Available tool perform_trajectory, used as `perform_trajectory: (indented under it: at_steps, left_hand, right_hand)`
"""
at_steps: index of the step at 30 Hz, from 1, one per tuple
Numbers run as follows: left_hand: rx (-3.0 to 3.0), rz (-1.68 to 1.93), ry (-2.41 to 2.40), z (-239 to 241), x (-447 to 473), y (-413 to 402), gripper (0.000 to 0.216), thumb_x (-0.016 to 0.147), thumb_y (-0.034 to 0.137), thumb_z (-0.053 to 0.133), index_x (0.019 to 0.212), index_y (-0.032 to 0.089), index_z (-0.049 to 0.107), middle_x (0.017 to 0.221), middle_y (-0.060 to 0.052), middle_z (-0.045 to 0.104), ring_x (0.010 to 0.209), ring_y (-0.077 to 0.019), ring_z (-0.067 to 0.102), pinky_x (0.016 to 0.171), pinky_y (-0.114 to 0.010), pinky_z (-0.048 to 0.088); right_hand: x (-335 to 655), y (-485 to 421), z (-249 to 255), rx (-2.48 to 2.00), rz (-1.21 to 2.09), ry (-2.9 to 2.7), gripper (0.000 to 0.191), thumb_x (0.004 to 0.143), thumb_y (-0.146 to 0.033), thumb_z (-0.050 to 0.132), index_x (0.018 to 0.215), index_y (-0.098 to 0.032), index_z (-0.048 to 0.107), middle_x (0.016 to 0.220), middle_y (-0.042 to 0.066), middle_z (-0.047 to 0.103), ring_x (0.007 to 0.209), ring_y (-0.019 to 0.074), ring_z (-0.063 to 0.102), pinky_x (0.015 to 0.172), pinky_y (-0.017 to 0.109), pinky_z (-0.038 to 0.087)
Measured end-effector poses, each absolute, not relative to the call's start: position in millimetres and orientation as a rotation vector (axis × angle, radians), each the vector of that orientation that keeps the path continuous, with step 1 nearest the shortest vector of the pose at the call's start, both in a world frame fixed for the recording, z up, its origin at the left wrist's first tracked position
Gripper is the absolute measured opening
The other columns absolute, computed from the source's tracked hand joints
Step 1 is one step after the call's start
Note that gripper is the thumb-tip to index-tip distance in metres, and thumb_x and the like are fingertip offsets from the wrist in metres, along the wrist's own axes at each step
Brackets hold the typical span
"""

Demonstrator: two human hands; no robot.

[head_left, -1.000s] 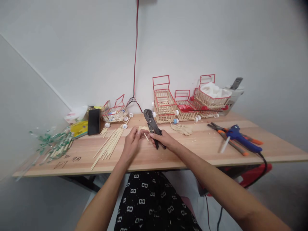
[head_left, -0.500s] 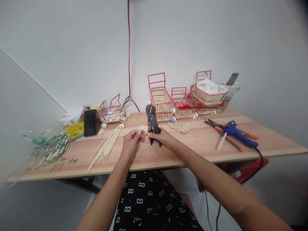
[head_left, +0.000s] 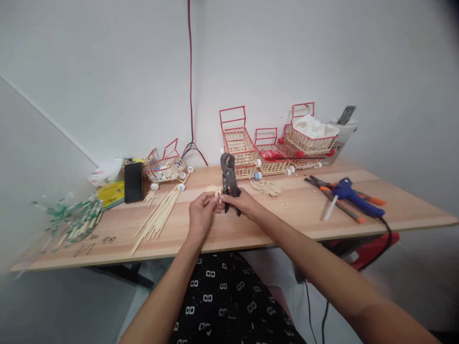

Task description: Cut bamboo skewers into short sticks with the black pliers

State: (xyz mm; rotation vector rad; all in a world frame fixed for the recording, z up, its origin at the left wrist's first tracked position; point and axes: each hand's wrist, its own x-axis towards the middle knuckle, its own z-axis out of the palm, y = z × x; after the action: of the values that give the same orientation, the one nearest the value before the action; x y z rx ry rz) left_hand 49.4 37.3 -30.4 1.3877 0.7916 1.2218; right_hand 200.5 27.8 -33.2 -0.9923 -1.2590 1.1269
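Note:
My right hand is wrapped around the handles of a dark metal cutter, whose curved head points up and away from me. The fingertips of my left hand pinch short wooden sticks, held close beside the right thumb. Both hands meet just above the tabletop, almost touching. Behind the fingers, a small pile of short cut sticks lies on the wood, partly hidden. Long thin sticks are spread out to the left of my left hand.
Small stick-built carts with red handles stand along the wall, and another cart is at left. A phone and wrapped sticks lie leftward. On the right are a blue glue gun and orange-handled pliers.
My left hand has shifted right, closer to the right hand, and short sticks now show upright at its fingertips. The cutter has moved slightly right and up.

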Motion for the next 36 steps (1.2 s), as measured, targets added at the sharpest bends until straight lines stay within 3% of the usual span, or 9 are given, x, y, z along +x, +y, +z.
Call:
perform_trajectory:
  at_steps: [11,20,27,36]
  left_hand:
    - [1.074,1.091,0.617,-30.7,47.1,41.0,0.044,0.06,0.031,0.084,0.089,0.015,0.056,0.06,0.0,0.067,0.052,-0.0091,0.059,0.056,-0.02,0.045]
    - [1.253,1.09,0.661,-32.9,48.6,39.7,0.038,0.067,0.03,0.078,0.092,0.016,0.052,0.059,0.002,0.066,0.051,-0.0098,0.058,0.055,-0.021,0.044]
    - [1.171,0.966,0.593,-31.3,46.4,37.2,0.034,0.071,0.036,0.076,0.085,0.014,0.054,0.074,-0.008,0.072,0.066,-0.0169,0.069,0.06,-0.025,0.05]
    - [1.201,0.965,0.54,-29.7,44.6,34.4,0.033,0.07,0.029,0.078,0.085,0.016,0.051,0.08,-0.008,0.074,0.075,-0.0191,0.071,0.065,-0.026,0.052]
  right_hand:
    - [199.0,27.2,-36.3,-0.907,1.243,-1.28,0.043,0.066,-0.049,0.076,0.088,-0.016,0.061,0.07,0.001,0.065,0.068,0.0156,0.061,0.069,0.03,0.05]
    - [200.9,27.5,-30.7,-1.086,1.046,-1.356,0.042,0.071,-0.056,0.068,0.065,-0.016,0.056,0.06,0.002,0.06,0.06,0.0146,0.055,0.058,0.027,0.044]
    - [205.3,32.5,-33.9,-1.142,0.975,-1.206,0.04,0.063,-0.052,0.073,0.065,-0.017,0.053,0.062,-0.002,0.054,0.059,0.0117,0.047,0.057,0.025,0.038]
    - [204.6,32.0,-32.8,-1.046,1.1,-1.118,0.041,0.061,-0.051,0.076,0.066,-0.017,0.054,0.062,-0.002,0.053,0.058,0.0109,0.047,0.055,0.024,0.037]
